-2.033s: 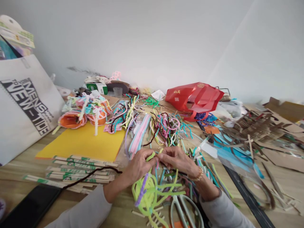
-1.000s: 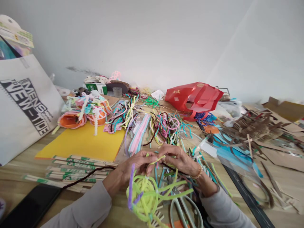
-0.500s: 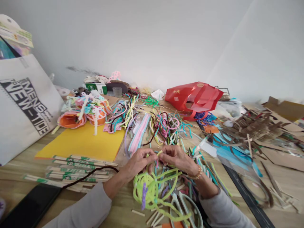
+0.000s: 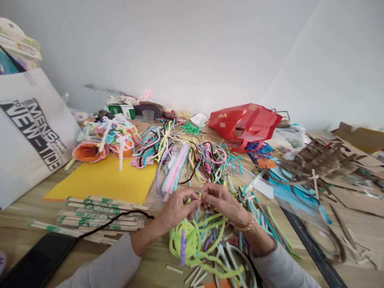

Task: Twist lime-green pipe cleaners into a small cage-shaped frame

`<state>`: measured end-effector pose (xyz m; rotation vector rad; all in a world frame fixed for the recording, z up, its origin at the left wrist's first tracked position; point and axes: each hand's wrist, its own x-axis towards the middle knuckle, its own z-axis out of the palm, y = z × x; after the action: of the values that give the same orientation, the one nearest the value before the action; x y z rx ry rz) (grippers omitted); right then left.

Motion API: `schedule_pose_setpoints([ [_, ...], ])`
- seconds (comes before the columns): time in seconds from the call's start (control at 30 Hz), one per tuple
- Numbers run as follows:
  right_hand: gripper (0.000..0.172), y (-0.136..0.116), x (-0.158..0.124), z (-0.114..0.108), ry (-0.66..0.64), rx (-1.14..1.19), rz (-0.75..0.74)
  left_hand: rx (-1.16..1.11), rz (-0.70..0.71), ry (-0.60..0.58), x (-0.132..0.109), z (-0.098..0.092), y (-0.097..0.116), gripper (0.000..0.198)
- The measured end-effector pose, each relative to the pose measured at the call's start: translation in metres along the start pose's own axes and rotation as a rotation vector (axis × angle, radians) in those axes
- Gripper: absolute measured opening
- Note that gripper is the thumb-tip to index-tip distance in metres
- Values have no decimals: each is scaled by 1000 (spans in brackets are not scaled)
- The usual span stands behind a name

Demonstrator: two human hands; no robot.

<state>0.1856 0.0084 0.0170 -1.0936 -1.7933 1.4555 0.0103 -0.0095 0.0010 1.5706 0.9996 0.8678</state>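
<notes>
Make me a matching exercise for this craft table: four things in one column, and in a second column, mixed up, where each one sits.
Things:
1. Red bag
2. Wrapped chopsticks
3. Lime-green pipe cleaners
4. Scissors

Places:
A. Directly below the hands
B. Beside the right forearm
C. At the back of the table, by the wall
D. Along the front edge of the yellow paper

Pairs: 1-C; 2-D; 3-A; 4-B
</notes>
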Motion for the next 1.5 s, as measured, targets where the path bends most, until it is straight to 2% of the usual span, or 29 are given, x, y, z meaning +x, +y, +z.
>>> schedule_pose_setpoints([
  [0.13,30,1,0,-3,-37,46,-32,-102,-17,-91,3,-6,-6,33],
  [0.23,31,0,0,-7,-70,34,-86,-260,-109,-185,5,-11,-10,36],
  [0.43,29,-4,-2,-15,-157,-58,-233,-505,-236,-325,5,-14,-14,26],
  [0.53,28,-5,-2,-16,-137,-67,-267,-488,-246,-301,4,-14,-12,28],
  [0.67,31,-5,-1,-15,-111,6,-171,-397,-190,-256,3,-14,-8,33],
  [0.87,50,-3,2,-17,-40,-156,-35,-149,-61,-131,2,-8,-3,33],
  [1.03,44,4,1,-12,-60,-192,17,74,8,-23,-2,0,-1,29],
  [1.23,32,4,-2,-5,-44,-174,13,290,128,63,-2,1,3,21],
  [1.37,26,0,-3,-6,-57,-172,6,269,117,49,0,0,4,24],
  [1.5,18,-7,-6,-10,-78,-280,-105,86,27,-76,2,-5,0,32],
])
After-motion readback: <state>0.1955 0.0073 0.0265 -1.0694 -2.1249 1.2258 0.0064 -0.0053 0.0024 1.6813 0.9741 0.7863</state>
